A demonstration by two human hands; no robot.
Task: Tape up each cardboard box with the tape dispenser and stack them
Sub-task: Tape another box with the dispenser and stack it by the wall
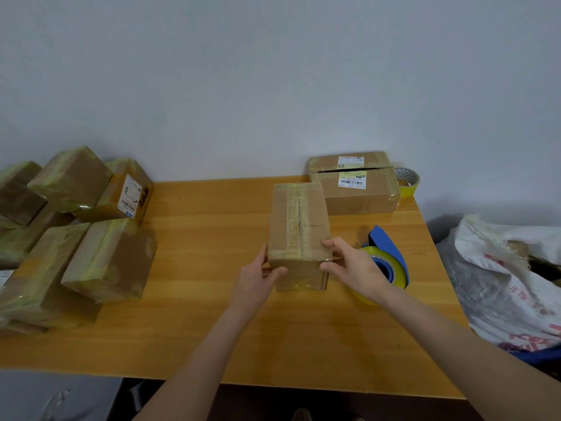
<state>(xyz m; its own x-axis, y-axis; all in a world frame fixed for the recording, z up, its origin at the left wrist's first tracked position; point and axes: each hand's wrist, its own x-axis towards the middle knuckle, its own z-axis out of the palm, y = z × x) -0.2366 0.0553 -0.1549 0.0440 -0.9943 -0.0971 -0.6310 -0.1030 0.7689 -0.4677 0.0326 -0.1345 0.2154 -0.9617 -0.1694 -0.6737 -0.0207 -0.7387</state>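
Cardboard box [299,235] on the table [197,299] is gripped at its near end by left hand [258,279] and right hand [355,265].

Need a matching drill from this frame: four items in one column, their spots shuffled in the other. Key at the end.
Items
1. centre box
2. tape dispenser
3. spare tape roll
4. taped box pile

Spots
A. far right corner of the table
B. gripped by the left hand and right hand
C. left end of the table
D. right of the centre box, partly hidden by the right hand

Pairs: 1-B, 2-D, 3-A, 4-C
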